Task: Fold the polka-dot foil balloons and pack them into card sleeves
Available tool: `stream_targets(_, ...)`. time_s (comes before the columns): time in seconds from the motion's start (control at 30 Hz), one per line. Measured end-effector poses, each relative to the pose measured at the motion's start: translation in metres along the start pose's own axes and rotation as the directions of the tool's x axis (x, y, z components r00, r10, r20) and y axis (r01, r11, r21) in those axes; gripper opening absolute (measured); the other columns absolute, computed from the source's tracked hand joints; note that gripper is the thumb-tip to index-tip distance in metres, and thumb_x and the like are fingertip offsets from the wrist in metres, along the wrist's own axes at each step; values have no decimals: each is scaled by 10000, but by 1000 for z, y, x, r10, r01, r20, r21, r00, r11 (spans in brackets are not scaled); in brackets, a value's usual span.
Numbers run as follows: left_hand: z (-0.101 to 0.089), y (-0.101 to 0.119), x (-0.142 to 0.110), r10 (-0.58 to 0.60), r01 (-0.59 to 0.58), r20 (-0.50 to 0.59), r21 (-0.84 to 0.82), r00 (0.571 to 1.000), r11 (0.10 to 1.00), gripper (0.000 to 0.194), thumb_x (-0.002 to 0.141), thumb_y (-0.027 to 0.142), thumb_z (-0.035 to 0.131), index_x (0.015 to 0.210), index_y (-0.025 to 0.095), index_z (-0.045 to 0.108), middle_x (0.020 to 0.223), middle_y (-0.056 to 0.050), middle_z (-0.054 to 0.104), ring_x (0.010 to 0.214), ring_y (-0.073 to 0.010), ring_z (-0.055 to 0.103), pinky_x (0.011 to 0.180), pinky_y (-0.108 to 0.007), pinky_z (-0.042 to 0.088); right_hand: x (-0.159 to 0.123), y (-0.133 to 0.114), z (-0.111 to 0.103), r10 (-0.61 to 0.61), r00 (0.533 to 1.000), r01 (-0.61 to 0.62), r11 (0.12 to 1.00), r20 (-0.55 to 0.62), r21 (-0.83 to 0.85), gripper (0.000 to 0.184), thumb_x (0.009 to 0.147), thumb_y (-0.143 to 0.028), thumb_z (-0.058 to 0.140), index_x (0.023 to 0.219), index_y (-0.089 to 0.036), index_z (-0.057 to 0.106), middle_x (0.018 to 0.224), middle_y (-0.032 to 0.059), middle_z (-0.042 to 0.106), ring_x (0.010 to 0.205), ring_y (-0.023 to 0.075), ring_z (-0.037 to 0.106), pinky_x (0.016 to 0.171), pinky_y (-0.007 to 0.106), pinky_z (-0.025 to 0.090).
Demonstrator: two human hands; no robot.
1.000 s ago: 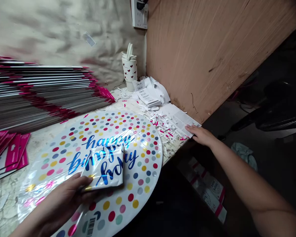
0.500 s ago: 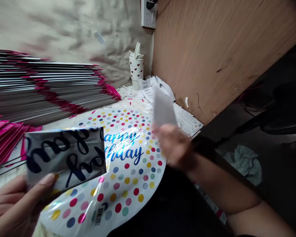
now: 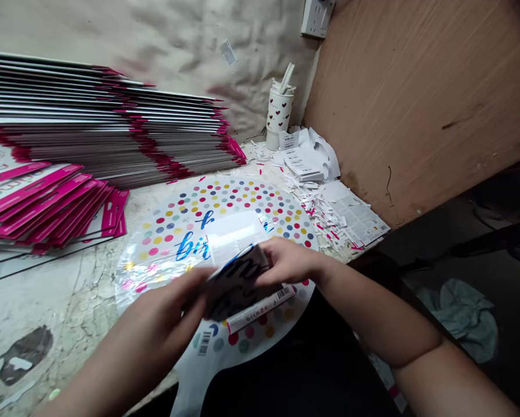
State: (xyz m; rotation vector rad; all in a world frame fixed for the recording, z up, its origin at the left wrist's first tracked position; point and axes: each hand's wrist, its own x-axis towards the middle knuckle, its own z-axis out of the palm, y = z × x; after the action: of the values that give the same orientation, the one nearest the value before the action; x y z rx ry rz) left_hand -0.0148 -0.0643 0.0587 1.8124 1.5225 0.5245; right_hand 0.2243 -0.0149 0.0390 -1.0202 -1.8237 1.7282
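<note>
Both my hands meet over a folded foil packet (image 3: 238,284), printed with dark script, and grip it from either side. My left hand (image 3: 168,301) holds its near left end, and my right hand (image 3: 288,260) presses on its far right corner. A white paper sheet (image 3: 234,234) lies just beyond the packet. A white strip with a barcode (image 3: 262,308) shows beneath it. All of this lies over a large round foil balloon (image 3: 225,202) with coloured dots and blue lettering, partly hidden by my hands.
Pink-edged flat packages stand in a tall stack (image 3: 112,127) at the back left, with looser pink cards (image 3: 38,205) in front. Paper scraps and labels (image 3: 316,185) and a heart-patterned cup (image 3: 279,113) sit at the back right, against a plywood board (image 3: 420,110).
My hands have come together on the folded packet, and the white sheet no longer stands up in my right hand. The whole scene has shifted right in view.
</note>
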Motion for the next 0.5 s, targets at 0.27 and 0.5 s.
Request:
stream_targets(0.27, 93, -22, 9, 438, -521, 283, 428, 853, 738, 607, 844, 483, 405, 1358, 162, 366, 1435, -162, 335, 1309, -347, 297, 1019, -518, 291, 31, 49, -77, 241, 786, -102, 959, -569, 265, 222, 646, -170, 727, 851, -132, 653, 744, 36, 702, 710, 164, 661, 727, 324, 544)
stream_targets(0.5, 24, -68, 4, 442, -545, 324, 410, 837, 731, 440, 865, 417, 363, 1231, 219, 507, 1256, -95, 542, 1202, -257, 425, 1025, -427, 274, 28, 54, -74, 229, 836, -184, 973, -499, 137, 218, 693, -232, 697, 892, -155, 656, 864, 59, 707, 776, 183, 662, 717, 324, 545)
